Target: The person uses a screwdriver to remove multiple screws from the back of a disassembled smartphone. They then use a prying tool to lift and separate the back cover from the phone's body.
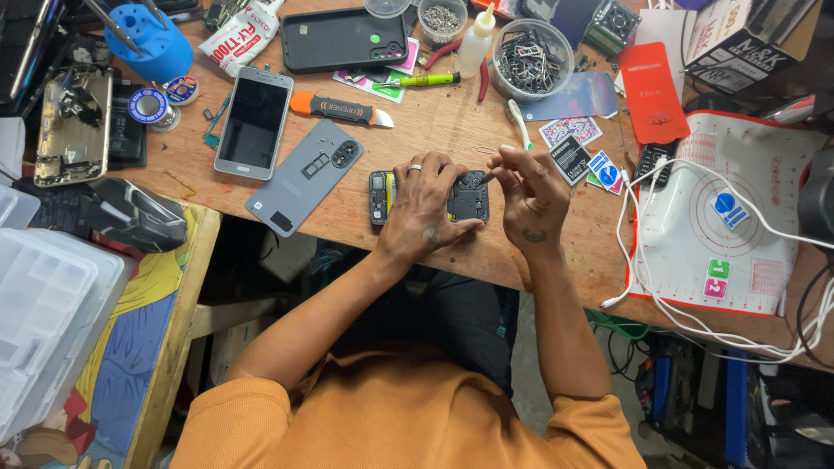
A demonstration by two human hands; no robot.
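Your left hand [423,208] lies over the opened phone [430,197] at the table's [452,122] near edge, its grip pressing the phone flat. Your right hand [530,195], at 3 o'clock of the phone, has its grip pinched at the phone's top right corner. A grey back cover [304,176] lies at 9 o'clock.

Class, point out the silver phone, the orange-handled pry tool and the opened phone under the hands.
Silver phone [253,122], head view, dark screen.
Orange-handled pry tool [334,108], head view, black grip.
Opened phone [469,196], head view, camera end.
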